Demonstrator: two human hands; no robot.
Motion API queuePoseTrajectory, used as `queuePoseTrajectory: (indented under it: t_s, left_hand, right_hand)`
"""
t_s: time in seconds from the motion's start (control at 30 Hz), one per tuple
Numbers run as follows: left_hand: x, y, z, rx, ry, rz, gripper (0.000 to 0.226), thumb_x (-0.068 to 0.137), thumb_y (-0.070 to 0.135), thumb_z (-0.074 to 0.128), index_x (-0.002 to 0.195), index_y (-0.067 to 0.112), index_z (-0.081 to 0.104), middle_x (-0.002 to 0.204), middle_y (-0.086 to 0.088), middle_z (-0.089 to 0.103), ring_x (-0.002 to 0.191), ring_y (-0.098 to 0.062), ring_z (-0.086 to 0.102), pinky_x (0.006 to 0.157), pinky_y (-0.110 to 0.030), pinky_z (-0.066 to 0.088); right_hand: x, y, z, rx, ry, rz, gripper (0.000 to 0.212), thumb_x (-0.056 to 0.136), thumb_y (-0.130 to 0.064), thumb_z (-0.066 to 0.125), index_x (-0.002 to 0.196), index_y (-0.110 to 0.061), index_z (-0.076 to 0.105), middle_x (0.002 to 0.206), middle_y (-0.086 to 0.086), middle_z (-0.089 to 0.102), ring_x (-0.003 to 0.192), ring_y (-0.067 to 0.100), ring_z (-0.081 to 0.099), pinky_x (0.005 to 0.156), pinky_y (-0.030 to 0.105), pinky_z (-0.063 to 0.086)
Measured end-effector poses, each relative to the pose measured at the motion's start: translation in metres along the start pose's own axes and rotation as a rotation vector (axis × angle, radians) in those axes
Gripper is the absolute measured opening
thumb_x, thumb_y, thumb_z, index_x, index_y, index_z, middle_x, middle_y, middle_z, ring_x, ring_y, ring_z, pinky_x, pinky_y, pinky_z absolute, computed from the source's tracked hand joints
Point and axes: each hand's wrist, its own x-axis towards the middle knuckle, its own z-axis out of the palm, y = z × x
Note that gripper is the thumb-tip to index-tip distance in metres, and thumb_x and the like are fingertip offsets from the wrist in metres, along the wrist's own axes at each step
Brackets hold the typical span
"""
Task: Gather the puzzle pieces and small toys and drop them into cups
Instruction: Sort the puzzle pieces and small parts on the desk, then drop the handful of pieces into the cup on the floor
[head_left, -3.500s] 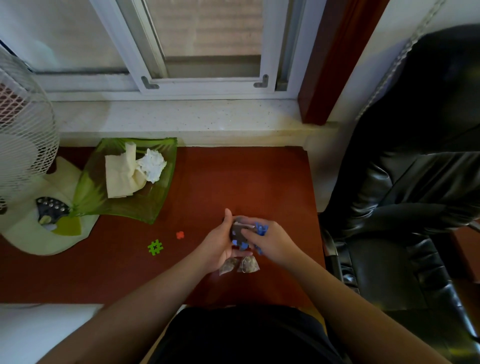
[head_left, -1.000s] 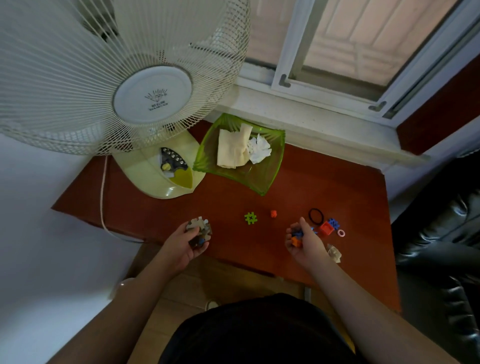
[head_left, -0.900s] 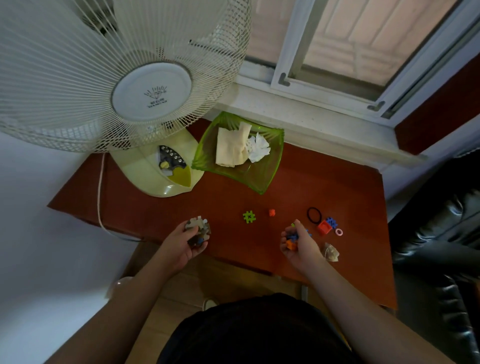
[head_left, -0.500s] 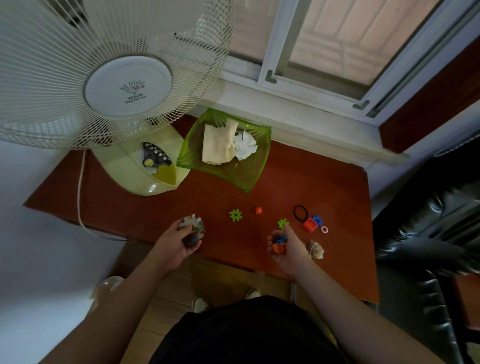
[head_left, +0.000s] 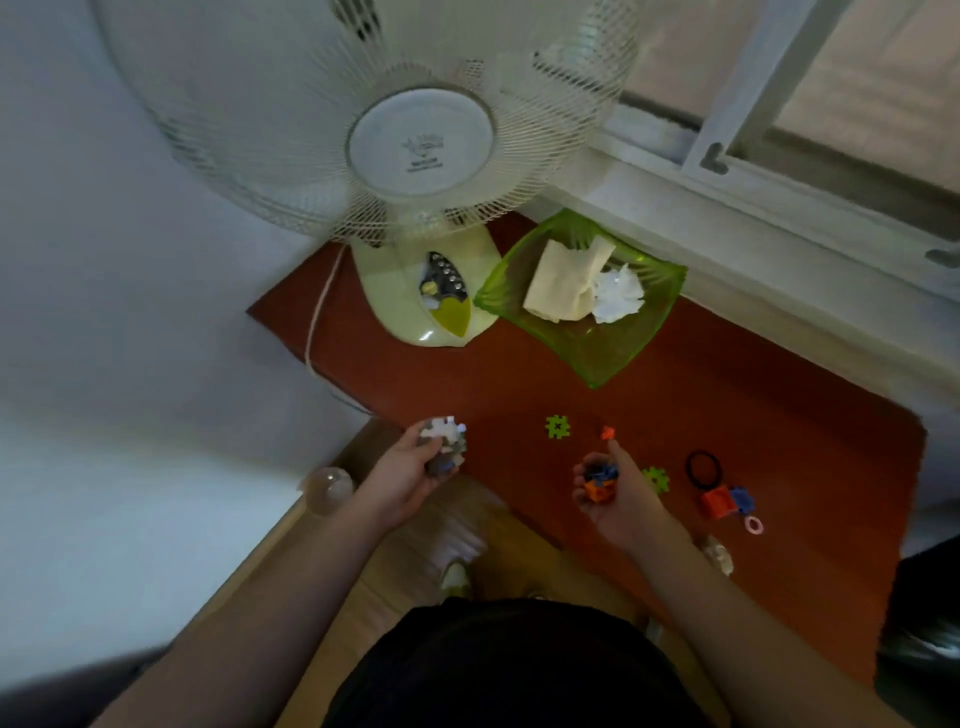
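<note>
Head view: gripping a clump of puzzle pieces (head_left: 444, 441) in the left hand (head_left: 410, 473), fingers curled round it, holding at the near left edge of the counter (head_left: 519, 384) much as half a second ago. Cupping a cluster of small toys (head_left: 600, 480), orange and blue, in the right hand (head_left: 618, 506), palm up and fingers curled round the load, with the forefinger now stretching forward to the small orange piece (head_left: 607, 432) and appearing to touch or nearly touch it. Passing over the second green piece (head_left: 655, 478), seen at the fingertip half a second ago and now lying on the counter just beside the right hand. Leaving the first green piece (head_left: 557, 426) in place, between the two hands and a little beyond them. Leaving also, well to the right, the black ring (head_left: 703, 469), orange cube (head_left: 717, 503), blue piece (head_left: 742, 500) and pink ring (head_left: 753, 525), grouped close together. Reading the change as follows: having parted the hands and split the load since 3.5 s ago, now collecting loose items one by one with the right hand. Judging the gathering only partly done, with several items on the counter not yet collected. Not finding any cup with certainty; noting only a clear rounded object (head_left: 327, 488) low beside the counter's left edge, too indistinct to identify. Expecting limited spare room in the right hand for further items.
</note>
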Motion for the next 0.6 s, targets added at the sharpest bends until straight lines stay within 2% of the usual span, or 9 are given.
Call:
queuePoseTrajectory:
  t_s: [0.13, 0.27, 0.33, 0.43, 0.6]
  left_hand:
    - [-0.027, -0.016, -0.017, -0.022, 0.13, 0.059, 0.033, 0.099, 0.003, 0.045, 0.13, 0.01, 0.049, 0.131, -0.014, 0.056, 0.101, -0.022, 0.062, 0.079, -0.033, 0.056]
    - [-0.057, -0.03, -0.045, -0.064, 0.308, 0.064, 0.026, 0.097, 0.008, 0.051, 0.12, 0.018, 0.055, 0.119, -0.01, 0.062, 0.094, -0.02, 0.065, 0.081, -0.036, 0.055]
    - [-0.071, -0.033, -0.063, -0.042, 0.378, 0.061, 0.025, 0.097, 0.013, 0.054, 0.121, 0.02, 0.056, 0.117, -0.01, 0.064, 0.092, -0.02, 0.065, 0.071, -0.032, 0.056]
    - [-0.086, -0.039, -0.093, 0.018, 0.475, 0.036, 0.03, 0.096, 0.024, 0.055, 0.126, 0.019, 0.053, 0.112, -0.009, 0.069, 0.079, -0.014, 0.07, 0.05, -0.021, 0.05]
    - [-0.095, -0.049, -0.141, 0.052, 0.614, 0.03, 0.026, 0.096, 0.029, 0.056, 0.118, 0.014, 0.057, 0.1, -0.007, 0.07, 0.062, -0.01, 0.066, 0.051, -0.023, 0.046]
  right_hand:
    - [0.004, 0.006, 0.017, -0.096, -0.134, 0.065, 0.036, 0.101, -0.04, 0.044, 0.087, -0.009, 0.056, 0.084, 0.011, 0.054, 0.071, 0.022, 0.05, 0.065, 0.034, 0.043]
    - [0.006, 0.023, 0.044, -0.205, -0.226, 0.081, 0.039, 0.101, -0.041, 0.044, 0.081, -0.01, 0.057, 0.08, 0.009, 0.055, 0.069, 0.019, 0.049, 0.065, 0.031, 0.04]
    - [0.003, 0.034, 0.06, -0.254, -0.253, 0.084, 0.039, 0.1, -0.04, 0.046, 0.079, -0.009, 0.057, 0.077, 0.008, 0.056, 0.068, 0.017, 0.049, 0.063, 0.029, 0.04]
    - [-0.002, 0.049, 0.083, -0.299, -0.304, 0.126, 0.039, 0.099, -0.039, 0.047, 0.077, -0.008, 0.057, 0.075, 0.008, 0.055, 0.066, 0.017, 0.049, 0.062, 0.028, 0.039]
    - [0.001, 0.08, 0.121, -0.424, -0.349, 0.163, 0.039, 0.099, -0.039, 0.047, 0.077, -0.008, 0.058, 0.076, 0.009, 0.057, 0.069, 0.017, 0.052, 0.063, 0.028, 0.041]
